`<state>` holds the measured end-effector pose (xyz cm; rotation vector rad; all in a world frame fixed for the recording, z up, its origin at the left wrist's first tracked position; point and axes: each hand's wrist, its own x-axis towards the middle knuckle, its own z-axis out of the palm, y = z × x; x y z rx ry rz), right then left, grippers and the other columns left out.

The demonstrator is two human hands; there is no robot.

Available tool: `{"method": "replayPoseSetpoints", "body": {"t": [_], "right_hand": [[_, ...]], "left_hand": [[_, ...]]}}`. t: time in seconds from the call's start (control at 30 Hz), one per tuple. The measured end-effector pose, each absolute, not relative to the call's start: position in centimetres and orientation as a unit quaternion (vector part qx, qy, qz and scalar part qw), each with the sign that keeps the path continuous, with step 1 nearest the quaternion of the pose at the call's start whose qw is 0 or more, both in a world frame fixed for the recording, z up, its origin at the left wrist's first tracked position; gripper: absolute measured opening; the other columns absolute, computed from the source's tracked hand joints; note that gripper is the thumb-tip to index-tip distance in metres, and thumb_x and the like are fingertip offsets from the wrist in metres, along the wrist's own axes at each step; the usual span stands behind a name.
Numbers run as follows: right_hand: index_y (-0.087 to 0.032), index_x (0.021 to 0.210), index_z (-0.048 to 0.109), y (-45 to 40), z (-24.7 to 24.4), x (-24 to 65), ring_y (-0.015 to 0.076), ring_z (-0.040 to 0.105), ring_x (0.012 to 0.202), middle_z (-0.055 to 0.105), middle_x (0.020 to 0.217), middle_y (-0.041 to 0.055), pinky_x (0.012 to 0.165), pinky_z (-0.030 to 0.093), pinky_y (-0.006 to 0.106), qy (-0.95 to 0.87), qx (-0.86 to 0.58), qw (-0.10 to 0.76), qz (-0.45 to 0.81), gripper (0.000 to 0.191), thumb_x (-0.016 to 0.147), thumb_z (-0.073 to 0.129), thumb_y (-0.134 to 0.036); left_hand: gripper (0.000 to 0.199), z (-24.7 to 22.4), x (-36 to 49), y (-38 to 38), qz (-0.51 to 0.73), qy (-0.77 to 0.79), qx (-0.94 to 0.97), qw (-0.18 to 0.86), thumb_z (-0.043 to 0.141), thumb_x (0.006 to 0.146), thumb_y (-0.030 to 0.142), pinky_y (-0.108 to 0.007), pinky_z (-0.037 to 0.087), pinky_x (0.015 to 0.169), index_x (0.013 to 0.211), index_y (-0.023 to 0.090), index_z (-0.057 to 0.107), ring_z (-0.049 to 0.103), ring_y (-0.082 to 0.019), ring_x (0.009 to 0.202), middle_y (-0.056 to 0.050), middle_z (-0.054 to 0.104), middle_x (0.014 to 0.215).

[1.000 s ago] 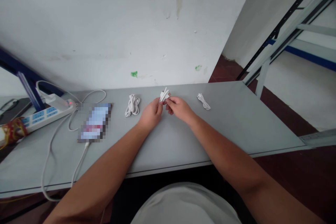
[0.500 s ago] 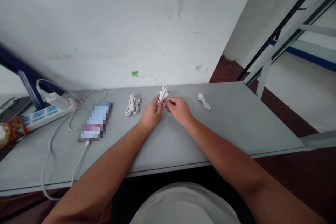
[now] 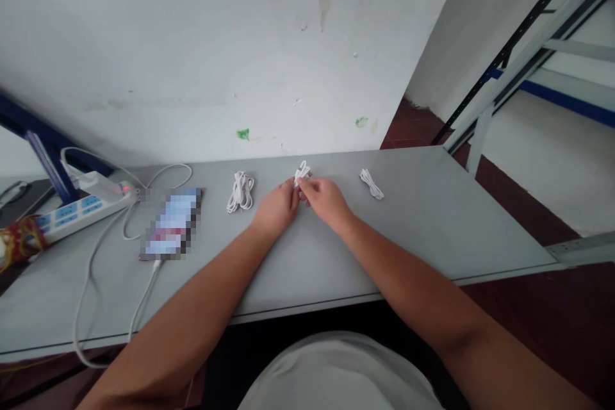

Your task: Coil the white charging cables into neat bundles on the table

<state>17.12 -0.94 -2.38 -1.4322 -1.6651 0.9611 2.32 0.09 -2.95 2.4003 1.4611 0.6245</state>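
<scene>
Over the middle of the grey table, a folded white cable [image 3: 302, 170] sticks up between my two hands. My left hand [image 3: 277, 206] is closed around its lower part, which the fingers hide. From the other side my right hand [image 3: 327, 198] pinches the same cable with thumb and forefinger. Left of my hands lies a bundle of white cables [image 3: 240, 192], coiled in loops. A smaller bundled white cable [image 3: 371, 184] rests on the table to the right.
A phone [image 3: 173, 224] with a blurred screen lies at the left, a charging cable [image 3: 144, 301] plugged into its near end. Behind it are a power strip [image 3: 72, 213] and a white charger [image 3: 100, 187]. The wall [image 3: 192, 45] borders the table's back; a metal frame [image 3: 509, 77] stands right.
The cable in my hands has turned: a loop now points up where its ends showed before. My right fingers have come closer against it. The view has shifted slightly.
</scene>
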Motion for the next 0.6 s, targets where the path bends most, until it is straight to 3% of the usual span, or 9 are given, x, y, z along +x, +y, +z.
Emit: {"method": "replayPoseSetpoints", "body": {"t": [0.17,0.33,0.6], "right_hand": [[-0.018,0.065,0.058,-0.8,-2.5,17.3,0.0127,0.055,0.055,0.059,0.059,0.0022,0.054,0.037,0.023,-0.634,-0.579,0.396,0.327,0.054,0.088,0.042,-0.063],[-0.019,0.065,0.058,-0.6,-3.0,17.2,0.0123,0.056,0.055,0.061,0.061,0.0018,0.053,0.037,0.023,-0.619,-0.577,0.412,0.339,0.044,0.089,0.045,-0.053],[-0.019,0.064,0.053,-0.5,-3.4,16.7,0.0120,0.054,0.055,0.059,0.060,0.0012,0.052,0.036,0.023,-0.600,-0.574,0.423,0.364,0.037,0.089,0.045,-0.046]], "left_hand": [[0.036,-2.9,2.6,-0.1,0.153,0.508,0.845,0.068,0.029,0.098,0.033,-0.033,0.047,0.069,0.118,0.014,0.052,0.065,-0.024,0.082,-0.014,0.067,0.100],[0.045,-2.8,2.8,-0.2,0.127,0.504,0.854,0.025,0.033,0.097,0.029,-0.035,0.049,0.077,0.138,0.011,0.038,0.065,-0.026,0.094,-0.017,0.065,0.113],[0.047,-2.4,3.1,-0.9,0.189,0.512,0.832,0.098,0.031,0.098,0.033,-0.035,0.047,0.078,0.141,0.013,0.035,0.064,-0.027,0.097,-0.017,0.063,0.116]]}}
